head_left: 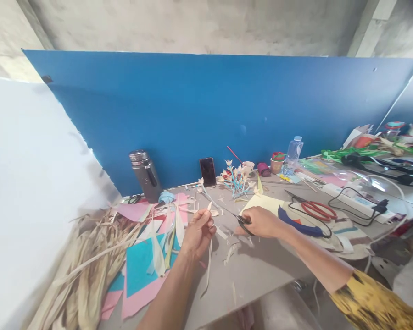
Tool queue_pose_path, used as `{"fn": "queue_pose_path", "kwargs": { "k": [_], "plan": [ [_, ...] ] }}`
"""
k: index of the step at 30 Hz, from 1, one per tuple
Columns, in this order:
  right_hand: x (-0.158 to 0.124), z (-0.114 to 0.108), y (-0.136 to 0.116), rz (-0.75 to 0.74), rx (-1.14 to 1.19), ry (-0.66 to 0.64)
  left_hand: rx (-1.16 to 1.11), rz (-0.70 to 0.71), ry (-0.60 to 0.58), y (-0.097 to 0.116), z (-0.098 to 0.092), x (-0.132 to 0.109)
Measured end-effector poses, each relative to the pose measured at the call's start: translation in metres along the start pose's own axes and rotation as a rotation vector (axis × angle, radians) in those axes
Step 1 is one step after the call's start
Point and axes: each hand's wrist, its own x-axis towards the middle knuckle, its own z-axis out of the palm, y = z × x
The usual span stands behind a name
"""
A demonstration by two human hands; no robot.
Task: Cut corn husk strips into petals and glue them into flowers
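My left hand (198, 233) is closed, thumb against fingers, on a pale dried husk strip (208, 270). A pointed end shows above the fingertips and a thin tail hangs below. Across from it, my right hand (263, 222) grips black-handled scissors (242, 223) whose blades point toward the left hand. Whether the blades are parted is hard to make out. Pale offcuts (231, 252) lie on the table beneath. Beyond both hands is a bunch of small cream flowers (238, 179) with light-blue stems.
A pile of dried husks (82, 261) and blue paper (141, 266) lie left. Along the blue partition (199, 105) stand a flask (146, 176), a phone (207, 171) and a bottle (293, 156). On the right are a blue glue gun (301, 224), red-handled scissors (318, 211) and a power strip (358, 201).
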Motion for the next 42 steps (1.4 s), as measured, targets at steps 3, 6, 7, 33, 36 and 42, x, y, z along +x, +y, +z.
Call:
{"fn": "queue_pose_path", "kwargs": {
  "k": [3,6,7,33,36,42],
  "plan": [
    [-0.003,0.02,-0.004,-0.194,0.681,0.044,0.002,0.003,-0.007,-0.001,0.005,-0.004],
    [-0.005,0.036,-0.01,-0.207,0.945,0.066,0.022,-0.007,-0.021,0.001,0.008,-0.008],
    [-0.006,0.037,-0.012,-0.205,1.019,0.054,0.036,-0.007,-0.036,0.002,0.009,-0.009],
    [-0.04,0.005,-0.004,-0.269,0.932,-0.443,0.207,-0.118,-0.425,0.024,0.013,-0.02],
    [-0.041,0.005,-0.003,-0.241,0.917,-0.438,0.25,-0.141,-0.4,0.025,0.015,-0.021],
    [-0.041,0.006,0.0,-0.201,0.895,-0.432,0.291,-0.182,-0.326,0.022,0.016,-0.021]
  ]
}}
